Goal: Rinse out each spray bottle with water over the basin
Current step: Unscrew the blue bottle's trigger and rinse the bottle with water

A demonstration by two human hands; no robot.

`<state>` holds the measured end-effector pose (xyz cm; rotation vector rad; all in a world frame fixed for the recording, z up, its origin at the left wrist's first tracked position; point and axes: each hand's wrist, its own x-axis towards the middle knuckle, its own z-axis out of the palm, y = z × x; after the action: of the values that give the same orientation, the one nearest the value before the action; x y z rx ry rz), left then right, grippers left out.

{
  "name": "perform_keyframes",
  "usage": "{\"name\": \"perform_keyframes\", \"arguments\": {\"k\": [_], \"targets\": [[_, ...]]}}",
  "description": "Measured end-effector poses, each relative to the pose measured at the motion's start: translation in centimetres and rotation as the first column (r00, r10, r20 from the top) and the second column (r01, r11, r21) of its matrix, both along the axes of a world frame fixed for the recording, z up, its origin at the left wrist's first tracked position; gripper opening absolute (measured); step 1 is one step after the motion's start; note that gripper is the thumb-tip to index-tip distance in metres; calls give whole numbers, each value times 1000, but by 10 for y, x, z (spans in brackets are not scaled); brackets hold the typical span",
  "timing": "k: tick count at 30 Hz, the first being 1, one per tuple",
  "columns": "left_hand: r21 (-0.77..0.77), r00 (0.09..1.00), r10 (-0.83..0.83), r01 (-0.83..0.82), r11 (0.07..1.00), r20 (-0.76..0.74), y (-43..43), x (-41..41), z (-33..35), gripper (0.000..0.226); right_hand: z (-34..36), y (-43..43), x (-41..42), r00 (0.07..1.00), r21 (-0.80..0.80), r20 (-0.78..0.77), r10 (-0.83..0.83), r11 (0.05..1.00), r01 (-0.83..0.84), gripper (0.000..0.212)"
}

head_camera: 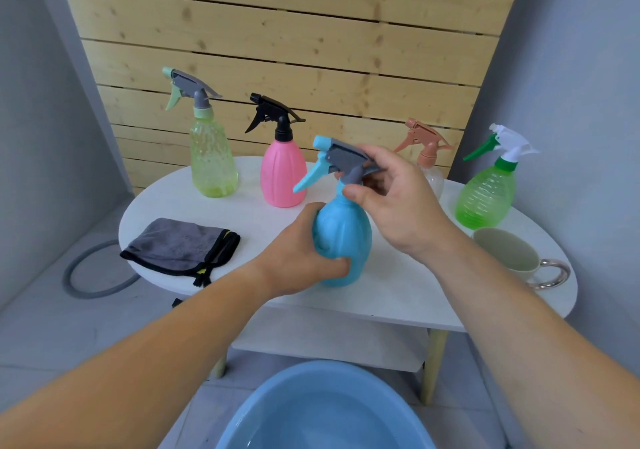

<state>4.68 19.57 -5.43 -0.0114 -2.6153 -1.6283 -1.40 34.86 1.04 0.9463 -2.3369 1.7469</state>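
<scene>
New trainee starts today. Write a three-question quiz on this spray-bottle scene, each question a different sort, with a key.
1. True or false: the left hand grips the body of the blue spray bottle.
2. Multiple choice: the right hand is at the blue bottle's
A. base
B. trigger head and neck
C. it is not touching the bottle
3. Fill in: the folded grey cloth lies on the white table, to the ___ of the blue bottle as the camera sees it.

Key
1. True.
2. B.
3. Left.
</scene>
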Motion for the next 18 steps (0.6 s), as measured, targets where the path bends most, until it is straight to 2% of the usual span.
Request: {"name": "perform_keyframes", "arguments": {"k": [3,8,15,18], "targets": [[31,1000,-26,25,999,16,-1,0,0,78,7,2,-1,1000,-51,-2,29,998,-29,45],[54,1000,-21,20,998,10,-2,0,-2,77,-3,3,-3,999,105,-36,13,994,-10,55],[10,999,24,-24,1000,-38,2,1,-4,77,-4,11,-6,998,134,-40,49,990,-44,56],[1,997,53,-53,999,-59,4,0,-8,71,-6,10,-7,999,131,-28,26,991,-23,56]]}}
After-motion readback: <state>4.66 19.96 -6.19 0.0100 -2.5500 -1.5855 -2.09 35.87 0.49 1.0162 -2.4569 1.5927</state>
